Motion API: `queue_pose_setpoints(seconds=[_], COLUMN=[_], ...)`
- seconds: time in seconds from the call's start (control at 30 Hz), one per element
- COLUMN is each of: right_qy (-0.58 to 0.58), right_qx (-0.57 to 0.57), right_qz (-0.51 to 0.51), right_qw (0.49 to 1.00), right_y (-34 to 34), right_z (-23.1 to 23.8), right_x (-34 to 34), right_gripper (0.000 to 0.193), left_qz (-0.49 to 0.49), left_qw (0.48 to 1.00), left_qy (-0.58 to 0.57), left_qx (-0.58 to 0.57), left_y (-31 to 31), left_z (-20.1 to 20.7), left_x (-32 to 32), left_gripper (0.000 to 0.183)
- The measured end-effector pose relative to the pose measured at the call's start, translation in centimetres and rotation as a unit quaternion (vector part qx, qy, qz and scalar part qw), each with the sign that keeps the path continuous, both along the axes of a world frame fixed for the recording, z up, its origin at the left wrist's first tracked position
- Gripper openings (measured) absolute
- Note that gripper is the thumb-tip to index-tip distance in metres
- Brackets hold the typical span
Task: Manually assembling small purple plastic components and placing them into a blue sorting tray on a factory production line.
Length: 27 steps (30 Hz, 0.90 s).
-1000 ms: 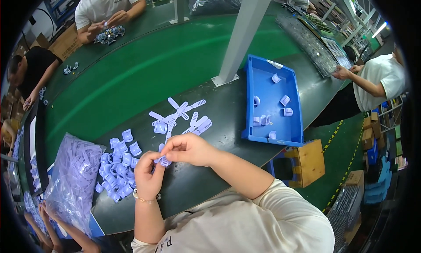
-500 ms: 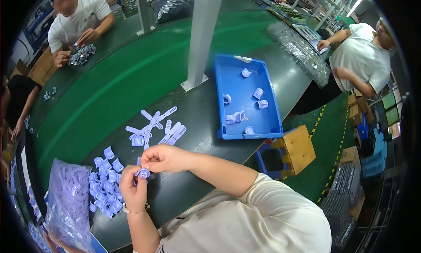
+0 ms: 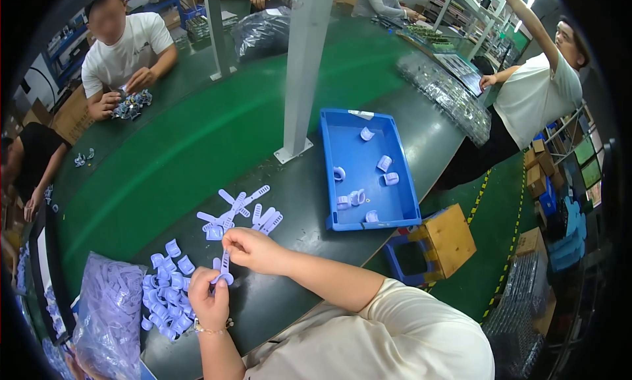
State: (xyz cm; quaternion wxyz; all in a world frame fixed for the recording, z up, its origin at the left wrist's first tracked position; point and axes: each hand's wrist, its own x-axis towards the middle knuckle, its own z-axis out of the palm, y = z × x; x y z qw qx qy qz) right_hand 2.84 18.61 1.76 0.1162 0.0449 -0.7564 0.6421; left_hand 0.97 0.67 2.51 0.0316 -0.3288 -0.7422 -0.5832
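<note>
Just right of a heap of lavender curved plastic pieces (image 3: pixel 168 298), my left hand (image 3: pixel 209 299) pinches one curved piece (image 3: pixel 226 278) between thumb and fingers. A slotted lavender plastic strap (image 3: pixel 225 262) stands up from that piece; whether it passes through is too small to tell. The strap's upper end is in the closed fingertips of my right hand (image 3: pixel 258 249). Beyond my hands lie several loose slotted straps (image 3: pixel 265 218) in a spread pile, with a curved piece (image 3: pixel 214 232) at its near edge.
A blue tray (image 3: pixel 416 194) with several ring-shaped lavender pieces sits to the right. At left lies a clear bag (image 3: pixel 108 301) full of lavender straps. A metal post (image 3: pixel 304 83) rises from the table. Co-workers sit across at far left and stand at far right.
My right hand has drawn slightly up and away from my left, and a length of strap now shows between them. The view has shifted; the co-worker at right has raised an arm.
</note>
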Motion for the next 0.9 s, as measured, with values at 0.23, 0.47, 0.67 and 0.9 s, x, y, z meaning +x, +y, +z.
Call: queue_pose_setpoints(seconds=[0.23, 0.47, 0.67, 0.9], right_qy=[-0.071, -0.16, -0.131, 0.051], right_qx=[-0.098, -0.201, -0.298, 0.098], right_qz=[0.059, 0.194, 0.202, -0.001], right_qw=[0.991, 0.947, 0.924, 0.994], right_y=[-0.3, -0.1, -0.2, -0.6], right_z=[0.5, 0.5, 0.4, 1.4], right_x=[0.2, 0.4, 0.5, 0.6], right_gripper=[0.013, 0.021, 0.019, 0.01], left_qz=[0.041, 0.054, 0.067, 0.079], left_qw=[0.998, 0.998, 0.996, 0.994], left_qy=[-0.011, 0.009, 0.037, 0.03], left_qx=[-0.037, -0.018, -0.037, -0.067], left_y=[0.3, 0.4, 0.5, 0.4], left_z=[1.0, 1.4, 1.4, 1.4], left_x=[0.2, 0.2, 0.1, -0.3], left_gripper=[0.006, 0.003, 0.012, 0.031])
